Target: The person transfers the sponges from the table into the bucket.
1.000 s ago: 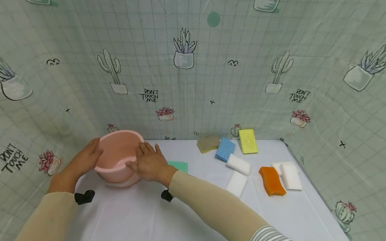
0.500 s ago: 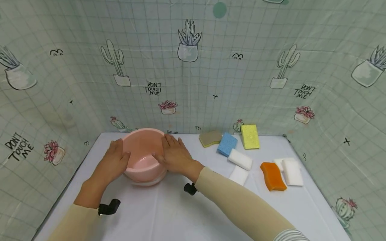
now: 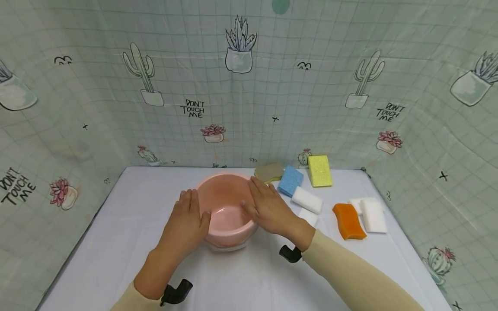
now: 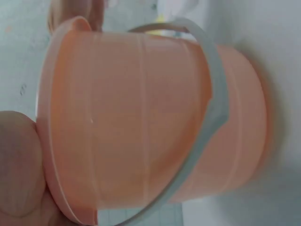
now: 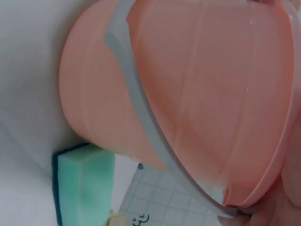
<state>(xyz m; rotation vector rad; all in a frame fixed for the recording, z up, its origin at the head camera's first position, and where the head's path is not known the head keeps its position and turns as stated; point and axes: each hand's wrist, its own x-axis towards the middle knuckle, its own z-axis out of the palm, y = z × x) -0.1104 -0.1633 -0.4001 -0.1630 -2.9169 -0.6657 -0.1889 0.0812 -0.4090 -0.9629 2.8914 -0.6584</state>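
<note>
2 bare hands touch opposite sides of 1 pink bucket [image 3: 229,238], which stands upright near the middle of the white table [image 3: 132,233], mouth up. The left hand [image 3: 180,226] lies along the left of its rim, fingers straight and side by side, thumb apart at the near edge. The right hand [image 3: 272,211] lies along the right of the rim, fingers likewise straight, thumb over the edge at the mouth. Neither hand curls round the bucket; it sits between their extended fingers. A grey handle [image 4: 218,94] hangs down across the outer wall.

In the right wrist view, 1 teal sponge [image 5: 87,188] with a dark layer stands just beside the base; whether they touch, I cannot tell. Behind and right of the right hand lie 1 grey-and-yellow sponge [image 3: 268,172], 1 blue sponge [image 3: 290,181] and 1 yellow sponge [image 3: 320,171], with 2 white blocks [image 3: 307,200] in front of the blue sponge. Farther right, 1 orange sponge [image 3: 349,221] lies beside 2 more white pieces [image 3: 374,215]. A cactus-print cloth [image 3: 249,99] rises behind the table.
</note>
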